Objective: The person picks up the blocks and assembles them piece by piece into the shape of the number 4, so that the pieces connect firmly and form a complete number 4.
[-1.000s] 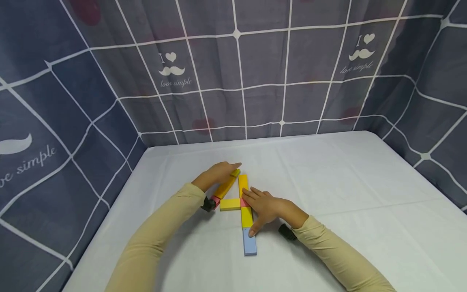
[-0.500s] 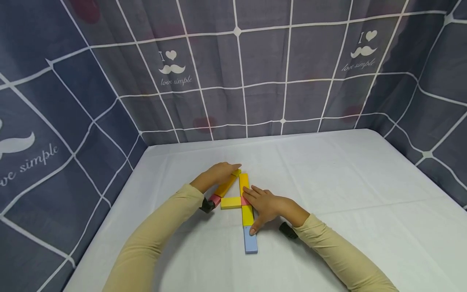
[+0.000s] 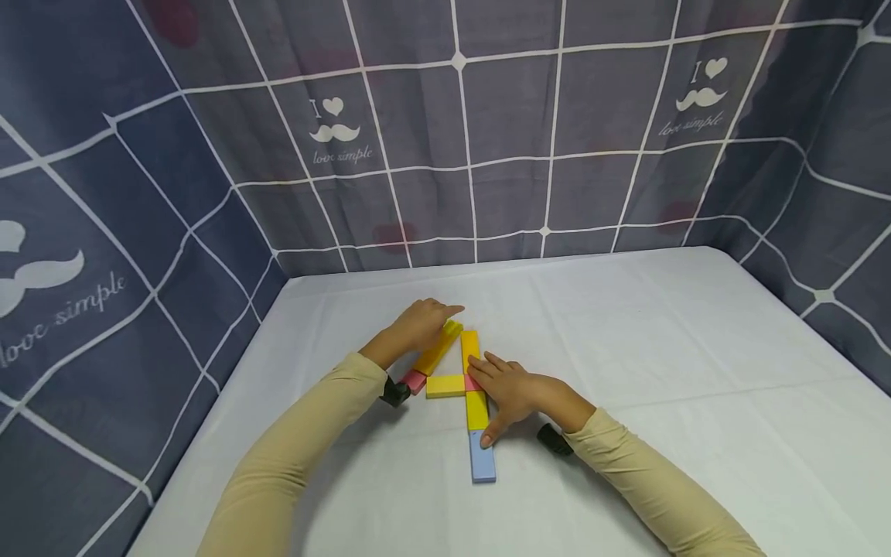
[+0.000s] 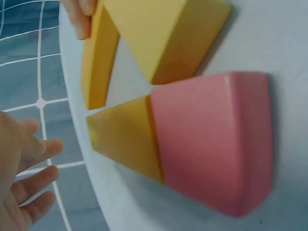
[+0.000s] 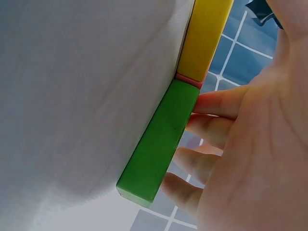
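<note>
My left hand [image 3: 421,323] hovers beside the far end of a slanted row: an orange-yellow block [image 3: 437,354] with a pink block [image 3: 415,381] at its near end. In the left wrist view, its loosely bent fingers [image 4: 41,183] appear apart from the blocks. My right hand [image 3: 511,391] rests with spread fingers along a straight column of an orange block [image 3: 469,344], a red block [image 3: 471,383], a yellow block [image 3: 477,410] and a light blue block [image 3: 483,464]. Its fingertips touch the edge of a green block [image 5: 156,142] in the right wrist view.
A yellow crossbar block [image 3: 445,387] joins the column at its left. All the blocks lie on a white cloth-covered table [image 3: 626,325]. A grey-blue checked curtain [image 3: 508,116] surrounds its back and sides. Black wrist cameras [image 3: 395,392] sit below both cuffs.
My left hand has lifted slightly off the slanted row, so more of its orange-yellow and pink blocks shows. The right hand stays in place. The head view has shifted a little.
</note>
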### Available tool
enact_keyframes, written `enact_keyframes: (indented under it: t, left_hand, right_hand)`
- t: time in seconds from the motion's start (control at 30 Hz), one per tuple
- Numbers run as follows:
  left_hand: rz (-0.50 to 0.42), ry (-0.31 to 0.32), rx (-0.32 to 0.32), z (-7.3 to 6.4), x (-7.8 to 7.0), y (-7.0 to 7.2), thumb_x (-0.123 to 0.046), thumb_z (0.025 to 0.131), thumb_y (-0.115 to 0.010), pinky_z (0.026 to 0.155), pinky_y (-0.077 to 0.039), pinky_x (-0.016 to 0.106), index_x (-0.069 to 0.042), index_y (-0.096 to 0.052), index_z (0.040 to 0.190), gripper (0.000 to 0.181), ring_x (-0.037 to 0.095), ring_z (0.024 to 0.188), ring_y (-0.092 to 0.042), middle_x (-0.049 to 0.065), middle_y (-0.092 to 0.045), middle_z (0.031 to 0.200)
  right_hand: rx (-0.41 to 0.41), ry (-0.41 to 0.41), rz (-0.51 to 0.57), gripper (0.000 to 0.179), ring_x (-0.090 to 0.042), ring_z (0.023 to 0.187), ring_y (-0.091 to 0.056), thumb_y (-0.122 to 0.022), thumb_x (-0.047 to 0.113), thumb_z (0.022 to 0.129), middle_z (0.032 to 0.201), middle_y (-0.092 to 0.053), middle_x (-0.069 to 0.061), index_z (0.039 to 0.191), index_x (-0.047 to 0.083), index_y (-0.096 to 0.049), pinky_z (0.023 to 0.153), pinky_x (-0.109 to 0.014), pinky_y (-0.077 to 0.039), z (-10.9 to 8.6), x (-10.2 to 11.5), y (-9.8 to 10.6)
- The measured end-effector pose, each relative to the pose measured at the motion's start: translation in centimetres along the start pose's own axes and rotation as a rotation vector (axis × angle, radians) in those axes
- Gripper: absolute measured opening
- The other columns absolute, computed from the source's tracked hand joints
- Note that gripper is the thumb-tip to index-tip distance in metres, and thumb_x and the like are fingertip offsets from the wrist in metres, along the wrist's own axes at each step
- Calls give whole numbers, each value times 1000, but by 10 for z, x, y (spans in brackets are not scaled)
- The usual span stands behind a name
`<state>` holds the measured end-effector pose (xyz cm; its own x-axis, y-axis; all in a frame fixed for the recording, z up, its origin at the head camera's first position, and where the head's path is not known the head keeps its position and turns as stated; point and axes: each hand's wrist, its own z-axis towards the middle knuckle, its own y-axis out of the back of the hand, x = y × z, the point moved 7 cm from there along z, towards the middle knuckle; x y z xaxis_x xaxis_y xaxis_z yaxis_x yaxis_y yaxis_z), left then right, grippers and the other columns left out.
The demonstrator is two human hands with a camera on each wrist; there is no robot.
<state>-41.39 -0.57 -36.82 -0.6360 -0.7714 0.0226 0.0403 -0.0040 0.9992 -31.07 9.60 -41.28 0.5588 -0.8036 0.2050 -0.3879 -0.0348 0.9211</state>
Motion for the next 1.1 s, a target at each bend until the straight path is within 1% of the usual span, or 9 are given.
enact_keyframes:
  t: [0.1,0.2,0.37,0.53,0.63,0.8,0.9,1.0,1.1]
  left_hand:
    - [7,-8,-72,-4,0,7,-8,87,-58,95,-44,40,-15,-48,133,47,27,108,-56,8,-62,119]
    - [-1,2,-97,-8,0,7,-11,88,-57,96,-44,40,-16,-48,133,46,26,109,-56,7,-61,121]
    - [-47,15,-79,-12,-4,4,-15,90,-55,99,-41,40,-18,-46,134,45,25,113,-53,5,-57,127]
    - [-52,10,-95,-15,-6,6,-15,90,-56,98,-42,40,-19,-47,134,45,25,113,-53,5,-56,128]
    - [-55,13,-90,-16,-5,5,-17,90,-57,97,-42,41,-19,-47,134,45,26,113,-54,5,-55,128]
    - [-41,33,-52,-20,-1,-2,-20,90,-58,98,-42,41,-20,-45,135,47,24,114,-53,5,-55,130]
    - [-65,36,-55,-24,-1,-2,-20,90,-57,98,-41,42,-20,-44,136,48,25,115,-53,6,-54,130]
    - [-115,42,-52,-29,0,0,-21,90,-56,100,-39,46,-18,-43,136,48,27,119,-49,8,-51,133]
    - [-150,66,-28,-39,4,2,-28,91,-55,104,-32,51,-18,-39,139,51,31,129,-39,8,-44,139]
  right_hand:
    - [-2,2,1,117,-30,142,2,-69,67,60,155,-5,-4,146,9,-16,113,-47,-13,-1,-2,0]
    - [-8,4,13,117,-30,142,3,-69,67,59,155,-6,-5,146,8,-17,113,-47,-12,-2,-5,-1]
    - [-20,-2,16,119,-31,141,5,-69,69,57,155,-7,-6,146,8,-17,112,-49,-13,-2,-12,-2]
    - [-32,0,23,120,-32,141,6,-68,70,58,155,-5,-6,146,8,-17,112,-50,-13,-2,-18,-2]
    - [-32,1,31,119,-32,141,6,-69,69,58,155,-4,-5,146,8,-16,111,-51,-13,-2,-20,-1]
    - [-19,-3,40,118,-31,141,7,-69,67,59,155,-4,-5,147,9,-16,112,-51,-12,-2,-20,-3]
    - [-23,-1,40,117,-32,141,7,-69,68,60,155,-4,-6,147,9,-16,111,-52,-13,-3,-20,-2]
    - [-59,22,57,114,-35,140,5,-67,67,63,155,-4,-9,146,8,-16,110,-55,-13,-4,-22,2]
    - [-134,46,108,111,-38,140,4,-67,63,67,154,-3,-13,146,7,-14,108,-59,-13,-7,-29,13]
